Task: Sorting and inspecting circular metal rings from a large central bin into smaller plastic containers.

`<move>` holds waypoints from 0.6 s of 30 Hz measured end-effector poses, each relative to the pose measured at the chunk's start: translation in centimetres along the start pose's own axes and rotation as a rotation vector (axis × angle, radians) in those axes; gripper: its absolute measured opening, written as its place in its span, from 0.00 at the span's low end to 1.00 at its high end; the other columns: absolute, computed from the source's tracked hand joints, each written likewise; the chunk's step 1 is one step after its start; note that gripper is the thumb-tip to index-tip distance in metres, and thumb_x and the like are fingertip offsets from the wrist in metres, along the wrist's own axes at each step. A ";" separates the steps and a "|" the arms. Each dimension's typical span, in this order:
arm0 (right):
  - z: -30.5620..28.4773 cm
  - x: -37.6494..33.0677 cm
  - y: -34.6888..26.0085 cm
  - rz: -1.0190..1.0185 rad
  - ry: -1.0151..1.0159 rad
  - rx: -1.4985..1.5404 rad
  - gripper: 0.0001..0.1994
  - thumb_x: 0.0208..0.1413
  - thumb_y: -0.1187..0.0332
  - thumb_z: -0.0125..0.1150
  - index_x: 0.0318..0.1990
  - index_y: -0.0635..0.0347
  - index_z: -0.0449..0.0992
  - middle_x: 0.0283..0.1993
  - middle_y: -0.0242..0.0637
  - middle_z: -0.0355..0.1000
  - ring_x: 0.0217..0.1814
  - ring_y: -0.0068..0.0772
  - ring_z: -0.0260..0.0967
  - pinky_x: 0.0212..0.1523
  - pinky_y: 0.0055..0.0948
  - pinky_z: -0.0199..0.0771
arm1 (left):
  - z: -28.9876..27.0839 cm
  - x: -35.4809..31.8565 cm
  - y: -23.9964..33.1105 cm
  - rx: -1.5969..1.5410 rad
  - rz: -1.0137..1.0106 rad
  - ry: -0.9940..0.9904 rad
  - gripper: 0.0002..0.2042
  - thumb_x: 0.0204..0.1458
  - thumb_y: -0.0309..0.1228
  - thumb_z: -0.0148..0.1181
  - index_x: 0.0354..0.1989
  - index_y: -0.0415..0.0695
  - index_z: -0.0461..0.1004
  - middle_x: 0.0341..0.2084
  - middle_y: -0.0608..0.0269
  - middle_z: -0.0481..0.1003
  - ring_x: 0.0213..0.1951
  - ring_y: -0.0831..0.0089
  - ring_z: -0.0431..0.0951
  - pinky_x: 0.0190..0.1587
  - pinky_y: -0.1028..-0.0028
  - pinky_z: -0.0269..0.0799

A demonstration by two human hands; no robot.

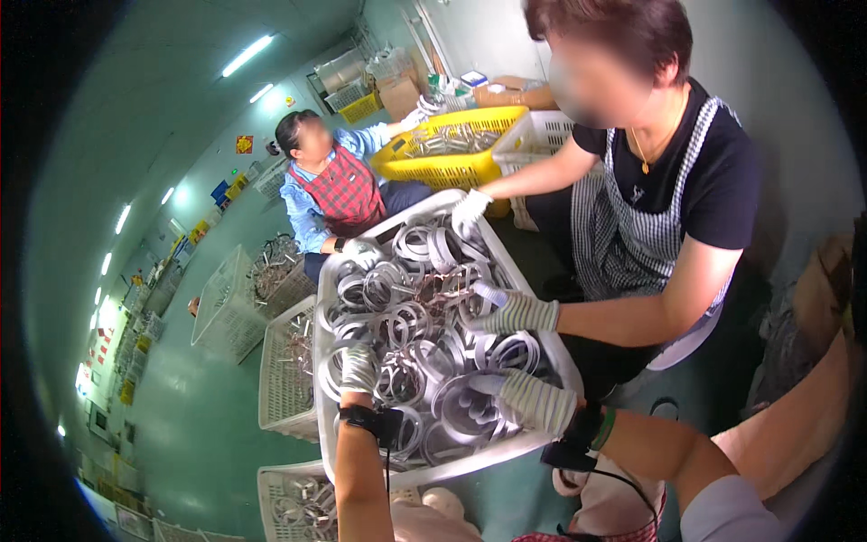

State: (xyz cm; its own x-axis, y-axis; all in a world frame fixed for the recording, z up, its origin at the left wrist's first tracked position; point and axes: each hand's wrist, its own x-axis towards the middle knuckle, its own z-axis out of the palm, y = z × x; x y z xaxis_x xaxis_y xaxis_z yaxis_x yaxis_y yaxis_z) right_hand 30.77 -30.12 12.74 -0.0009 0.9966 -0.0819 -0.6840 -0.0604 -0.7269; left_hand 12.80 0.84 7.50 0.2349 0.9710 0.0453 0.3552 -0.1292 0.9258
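Resting among metal rings, both gloved hands' fingers touch them.

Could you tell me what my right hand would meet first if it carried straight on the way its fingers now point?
Your right hand points left across the white basket, low over the heap. It would most likely meet the metal rings just ahead of its fingertips, though depth is hard to judge here. Beyond them lies your left hand.
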 end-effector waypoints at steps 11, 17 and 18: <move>0.5 2.1 1.5 0.258 0.162 -0.001 0.10 0.58 0.61 0.58 0.43 0.53 0.78 0.21 0.18 0.69 0.12 0.09 0.48 0.10 0.15 0.41 | 1.3 5.4 -13.3 0.617 0.299 0.118 0.06 0.49 0.28 0.54 0.29 0.47 0.78 0.26 0.60 0.77 0.27 0.66 0.75 0.34 0.67 0.70; 0.2 1.6 0.3 0.193 0.043 0.038 0.13 0.59 0.64 0.56 0.47 0.61 0.76 0.43 0.33 0.77 0.43 0.22 0.73 0.46 0.20 0.72 | 1.4 1.4 -5.5 0.875 0.207 0.089 0.08 0.48 0.33 0.55 0.27 0.46 0.79 0.21 0.60 0.76 0.21 0.63 0.74 0.29 0.68 0.72; 0.5 1.9 0.3 0.204 0.071 -0.023 0.13 0.60 0.64 0.56 0.47 0.61 0.76 0.42 0.32 0.77 0.42 0.21 0.73 0.45 0.19 0.72 | 0.8 1.5 -5.7 0.881 0.201 0.098 0.08 0.48 0.33 0.55 0.27 0.46 0.79 0.21 0.60 0.76 0.21 0.63 0.74 0.29 0.68 0.72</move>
State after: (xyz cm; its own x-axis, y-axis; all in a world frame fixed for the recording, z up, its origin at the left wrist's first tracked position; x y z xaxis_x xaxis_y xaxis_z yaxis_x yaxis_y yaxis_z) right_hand 30.19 -28.23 12.76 -0.0856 0.9572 -0.2764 -0.6584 -0.2626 -0.7054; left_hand 11.87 2.86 1.93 0.3036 0.9209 0.2445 0.8884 -0.3663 0.2766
